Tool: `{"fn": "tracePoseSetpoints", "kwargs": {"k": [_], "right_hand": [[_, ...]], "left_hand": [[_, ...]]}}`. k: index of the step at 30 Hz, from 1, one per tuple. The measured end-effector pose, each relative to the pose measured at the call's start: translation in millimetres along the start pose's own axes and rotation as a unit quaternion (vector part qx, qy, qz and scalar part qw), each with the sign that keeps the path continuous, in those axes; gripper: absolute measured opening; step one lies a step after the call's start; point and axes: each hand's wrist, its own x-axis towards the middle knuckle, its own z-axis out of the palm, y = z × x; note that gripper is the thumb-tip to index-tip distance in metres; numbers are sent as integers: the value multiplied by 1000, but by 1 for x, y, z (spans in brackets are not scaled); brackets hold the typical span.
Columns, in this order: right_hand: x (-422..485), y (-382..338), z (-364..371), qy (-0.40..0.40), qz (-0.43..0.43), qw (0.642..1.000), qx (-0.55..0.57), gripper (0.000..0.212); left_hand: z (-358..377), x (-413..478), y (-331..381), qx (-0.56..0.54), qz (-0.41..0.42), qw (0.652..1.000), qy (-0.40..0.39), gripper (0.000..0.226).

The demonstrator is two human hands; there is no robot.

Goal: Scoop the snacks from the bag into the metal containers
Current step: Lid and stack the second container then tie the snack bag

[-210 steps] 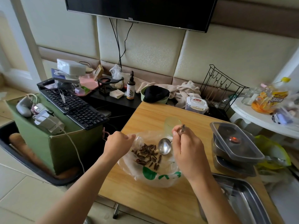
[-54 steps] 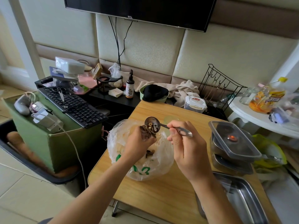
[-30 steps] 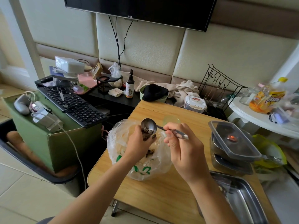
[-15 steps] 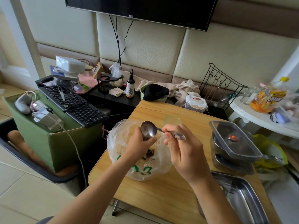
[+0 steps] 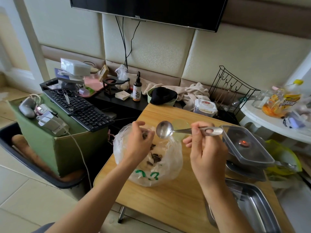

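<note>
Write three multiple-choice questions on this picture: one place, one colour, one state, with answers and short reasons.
1. On the wooden table, the plastic bag lies: A by the left edge; B by the right edge; C lifted off it.
2. The print on the bag is: A red; B green; C blue.
3. The bowl of the spoon in the right hand is: A heaped; B half full; C empty.
Answers: A, it rests beside that edge; B, green marks show; C, bare metal, snacks lie in the bag.

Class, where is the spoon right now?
In the head view, centre: the spoon is held by the right hand, its bowl above the bag, beside the left hand.
</note>
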Motion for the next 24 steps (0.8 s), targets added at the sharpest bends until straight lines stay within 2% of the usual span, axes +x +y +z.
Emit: {"fn": "tracePoseSetpoints", "kwargs": {"k": [4,9,15,21,23,24], "right_hand": [[-2,3,0,-41,24,999,-9,13],[-2,-3,-3,-63,1,998,-10,17],[-3,-1,-8,-83,20,996,-4,28],[-5,5,-3,-190,51,980,27,14],[-4,8,-1,-210,59,975,44,16],[-3,9,0,-218,57,973,46,18]], "left_hand": [[-27,-6,13,28,36,996,75,19],[-51,-18,14,62,13,991,121,16],[-56,-23,17,186,-4,979,82,10],[-61,-12,34,300,-25,954,-3,15],[-59,-7,37,288,-14,958,-5,22],[-59,-6,39,246,-2,969,4,23]]}}
